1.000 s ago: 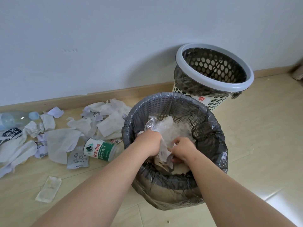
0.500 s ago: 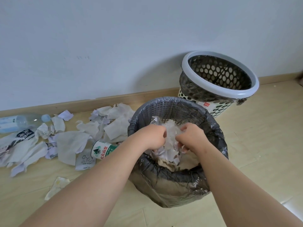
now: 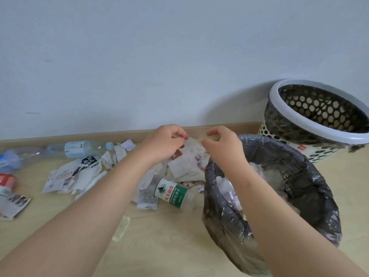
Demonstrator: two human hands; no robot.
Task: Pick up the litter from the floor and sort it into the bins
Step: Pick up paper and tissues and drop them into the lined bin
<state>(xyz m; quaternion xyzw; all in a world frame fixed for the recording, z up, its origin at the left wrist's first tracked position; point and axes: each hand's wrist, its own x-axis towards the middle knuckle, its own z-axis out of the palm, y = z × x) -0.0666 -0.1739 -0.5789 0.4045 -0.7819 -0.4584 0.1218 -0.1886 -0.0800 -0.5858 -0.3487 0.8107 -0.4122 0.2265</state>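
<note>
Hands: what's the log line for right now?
left hand: touching paper, grip unclear | right hand: empty | grey bin: holds litter

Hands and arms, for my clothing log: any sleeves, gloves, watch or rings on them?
Nothing worn shows. The left hand and right hand have no gloves or visible rings; the left forearm and right forearm are bare to the frame edge, with no sleeve, watch or bracelet.

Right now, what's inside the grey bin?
Crumpled clear plastic and white paper scraps lie in the grey bin, over its dark liner. The right forearm covers part of the pile, and the litter hides the bottom.
</note>
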